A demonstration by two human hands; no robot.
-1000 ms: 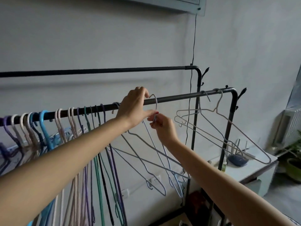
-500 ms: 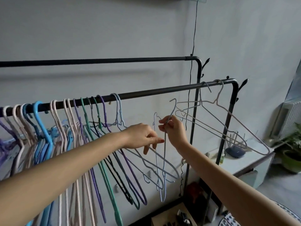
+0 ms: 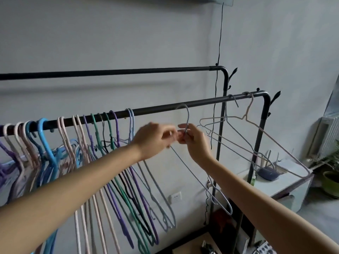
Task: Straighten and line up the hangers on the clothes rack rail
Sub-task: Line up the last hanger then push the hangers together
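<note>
The right hand has its fingers curled tight, pinching the neck of a grey wire hanger just under its hook. The left hand is blurred; its fingers look bent at the same neck, but I cannot tell if they grip. The hook sits at the rail, right of the packed hangers. To seat it well, lower the hook fully over the rail, turn it square, then slide it left against the row.
</note>
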